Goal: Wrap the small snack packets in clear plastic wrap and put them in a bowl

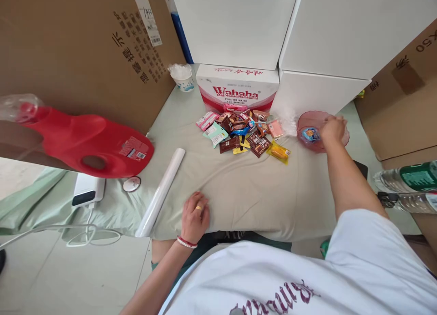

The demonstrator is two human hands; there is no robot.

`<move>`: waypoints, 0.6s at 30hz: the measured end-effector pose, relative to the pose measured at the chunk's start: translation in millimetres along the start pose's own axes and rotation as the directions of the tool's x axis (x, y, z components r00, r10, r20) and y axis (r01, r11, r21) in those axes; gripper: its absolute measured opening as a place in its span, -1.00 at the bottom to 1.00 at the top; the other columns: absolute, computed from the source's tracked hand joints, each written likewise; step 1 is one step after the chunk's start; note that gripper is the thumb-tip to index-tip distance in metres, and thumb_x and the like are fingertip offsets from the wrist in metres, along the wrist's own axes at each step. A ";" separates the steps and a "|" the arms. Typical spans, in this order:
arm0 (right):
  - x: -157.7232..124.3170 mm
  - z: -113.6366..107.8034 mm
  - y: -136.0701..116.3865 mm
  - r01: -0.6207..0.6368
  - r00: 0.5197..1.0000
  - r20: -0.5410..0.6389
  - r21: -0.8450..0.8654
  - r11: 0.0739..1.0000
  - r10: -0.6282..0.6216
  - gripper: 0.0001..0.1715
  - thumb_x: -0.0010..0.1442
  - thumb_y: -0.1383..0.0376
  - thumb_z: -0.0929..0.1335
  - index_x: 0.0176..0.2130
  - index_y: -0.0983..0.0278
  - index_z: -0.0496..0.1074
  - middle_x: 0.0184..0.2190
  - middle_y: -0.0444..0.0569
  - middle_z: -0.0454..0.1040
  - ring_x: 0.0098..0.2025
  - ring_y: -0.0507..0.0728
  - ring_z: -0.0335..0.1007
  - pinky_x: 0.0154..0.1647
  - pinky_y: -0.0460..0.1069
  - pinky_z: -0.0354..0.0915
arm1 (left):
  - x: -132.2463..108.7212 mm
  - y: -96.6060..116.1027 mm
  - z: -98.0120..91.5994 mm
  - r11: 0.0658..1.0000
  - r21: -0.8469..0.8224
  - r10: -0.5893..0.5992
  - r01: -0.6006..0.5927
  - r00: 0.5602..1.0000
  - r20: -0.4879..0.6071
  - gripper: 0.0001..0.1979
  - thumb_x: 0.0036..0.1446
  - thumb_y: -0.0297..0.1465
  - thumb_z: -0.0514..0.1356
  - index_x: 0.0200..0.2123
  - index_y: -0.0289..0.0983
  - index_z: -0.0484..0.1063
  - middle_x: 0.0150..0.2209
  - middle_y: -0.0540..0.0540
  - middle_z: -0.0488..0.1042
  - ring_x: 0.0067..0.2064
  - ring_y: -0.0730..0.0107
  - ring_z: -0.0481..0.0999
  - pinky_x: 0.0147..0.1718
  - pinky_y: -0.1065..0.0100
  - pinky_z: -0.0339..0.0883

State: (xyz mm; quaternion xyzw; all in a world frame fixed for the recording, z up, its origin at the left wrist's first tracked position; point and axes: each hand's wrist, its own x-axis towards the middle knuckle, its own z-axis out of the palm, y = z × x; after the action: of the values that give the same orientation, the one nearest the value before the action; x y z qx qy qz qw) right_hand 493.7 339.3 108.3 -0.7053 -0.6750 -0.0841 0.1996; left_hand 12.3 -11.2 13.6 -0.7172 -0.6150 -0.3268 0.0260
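A see-through pink bowl (303, 120) stands at the right with a blue-wrapped snack (310, 134) inside. Over its right side is my right hand (333, 129), slightly blurred; its fingertips point away from me, and I cannot make out whether they hold anything. My left hand (195, 217) rests on the cloth near the front edge, its fingers curled with nothing visible in them. Between and beyond my hands lies a heap of wrapped snacks (239, 126). Among them are a brown packet (258, 143), a mint-green packet (215, 134) and a yellow packet (279, 151).
Behind the heap stands a Wahaba-style water carton (239, 85), with clear plastic (288, 119) near the bowl. A white roll (162, 192), red jug (92, 144), power bank (88, 190) with cable and paper cup (184, 80) are leftward. Bottles (409, 178) lie right; cardboard (85, 46) walls the left.
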 end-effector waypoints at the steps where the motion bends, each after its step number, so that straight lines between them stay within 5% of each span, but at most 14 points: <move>1: -13.1 -6.2 -1.0 0.018 0.998 -0.063 0.021 1.000 -0.017 -0.01 0.51 -0.08 -0.04 -0.11 0.65 0.55 -0.07 0.51 0.45 -0.02 0.20 0.30 -0.07 0.15 0.21 | 6.0 -1.4 -3.9 1.000 -0.011 -0.030 0.029 0.999 -0.042 -0.82 0.23 -0.56 0.16 -0.15 -0.21 0.46 -0.06 -0.21 0.53 0.21 0.02 0.48 0.10 0.02 0.41; 3: -56.0 -17.3 -9.5 0.133 0.981 -0.152 0.069 0.989 -0.121 -0.24 0.55 0.00 0.04 -0.01 0.48 0.55 -0.05 0.41 0.49 0.01 0.24 0.30 0.02 0.17 0.22 | 27.2 -5.9 -10.3 0.996 -0.015 -0.086 0.085 0.990 -0.115 -0.86 0.24 -0.53 0.18 -0.18 -0.20 0.47 -0.05 -0.20 0.51 0.22 0.01 0.45 0.14 -0.03 0.37; 6: -151.8 -21.0 -31.2 0.405 0.913 -0.033 0.206 0.891 -0.408 -0.54 0.51 0.14 0.17 -0.04 0.34 0.53 -0.14 0.21 0.54 -0.02 0.26 0.39 0.03 0.15 0.32 | 85.8 -21.4 -8.0 0.983 -0.026 -0.185 0.183 0.968 -0.169 -0.89 0.26 -0.46 0.17 -0.19 -0.19 0.48 -0.10 -0.17 0.51 0.07 0.10 0.50 0.12 0.02 0.36; 8: -217.6 -14.6 -44.9 0.442 0.879 0.049 0.283 0.851 -0.474 -0.58 0.48 0.14 0.21 0.06 0.31 0.50 0.00 0.21 0.53 0.06 0.30 0.42 0.10 0.20 0.35 | 139.9 -41.6 3.1 0.952 -0.054 -0.307 0.302 0.938 -0.162 -0.88 0.26 -0.42 0.13 -0.22 -0.19 0.48 -0.16 -0.15 0.51 -0.02 0.13 0.51 0.07 0.07 0.37; 11: -288.9 -3.3 -62.1 0.369 0.905 0.098 0.298 0.880 -0.413 -0.48 0.47 0.08 0.22 0.23 0.28 0.41 0.20 0.25 0.43 0.16 0.37 0.40 0.16 0.29 0.36 | 228.4 -84.9 26.2 0.854 -0.075 -0.520 0.515 0.848 -0.105 -0.87 0.26 -0.42 0.10 -0.24 -0.23 0.46 -0.15 -0.18 0.49 -0.14 0.17 0.53 0.01 0.11 0.41; 13: -312.6 -0.4 -71.1 0.321 0.927 0.108 0.264 0.909 -0.359 -0.41 0.46 0.08 0.21 0.32 0.29 0.33 0.27 0.27 0.38 0.22 0.41 0.38 0.23 0.36 0.32 | 282.3 -116.5 41.6 0.814 -0.033 -0.580 0.579 0.812 -0.065 -0.88 0.25 -0.45 0.11 -0.21 -0.25 0.45 -0.08 -0.22 0.48 -0.09 0.15 0.54 0.07 0.09 0.38; 18: -324.7 4.1 -72.1 0.306 0.940 0.079 0.227 0.925 -0.331 -0.34 0.42 0.08 0.23 0.38 0.27 0.27 0.24 0.24 0.44 0.15 0.46 0.46 0.24 0.41 0.31 | 380.1 -188.1 73.4 0.853 0.059 -0.516 0.518 0.855 -0.054 -0.65 0.21 -0.53 0.16 0.06 -0.28 0.43 0.13 -0.30 0.44 0.19 0.00 0.47 0.27 0.01 0.27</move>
State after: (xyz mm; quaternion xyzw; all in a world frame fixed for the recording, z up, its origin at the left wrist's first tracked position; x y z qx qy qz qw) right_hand 397.8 43.3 -9.3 -0.5646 -0.7962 -0.0024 0.2176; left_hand -113.3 395.4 77.7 -0.5182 -0.7957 -0.3124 -0.0261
